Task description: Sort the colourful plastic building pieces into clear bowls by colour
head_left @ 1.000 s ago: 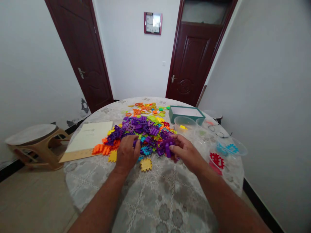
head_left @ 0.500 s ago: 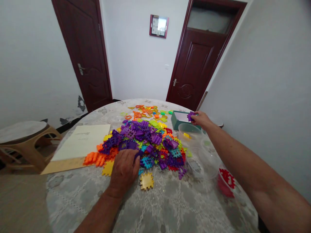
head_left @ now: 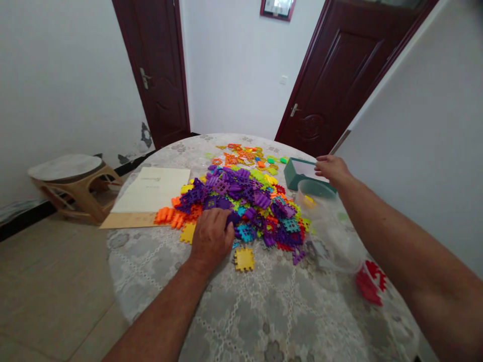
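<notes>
Currently, head view | our left hand (head_left: 212, 235) clamps a purple block (head_left: 233, 218) at the near edge of the pile (head_left: 247, 187) | our right hand (head_left: 333, 169), fingers loosely apart, hovers over the green box (head_left: 291, 177) | notched pieces heaped mid-table (head_left: 241, 311), mostly purple on top

No text, brand or number can be read. The pale sheet (head_left: 158, 195) at the left of the worktop (head_left: 241, 311) bears two short, faint rows of marks, one above the other, too small and blurred to tell whether they are lettering. On the far wall, the clock (head_left: 278, 7) is cut off by the upper edge of the view, and the visible part of its face shows no legible numeral.
</notes>
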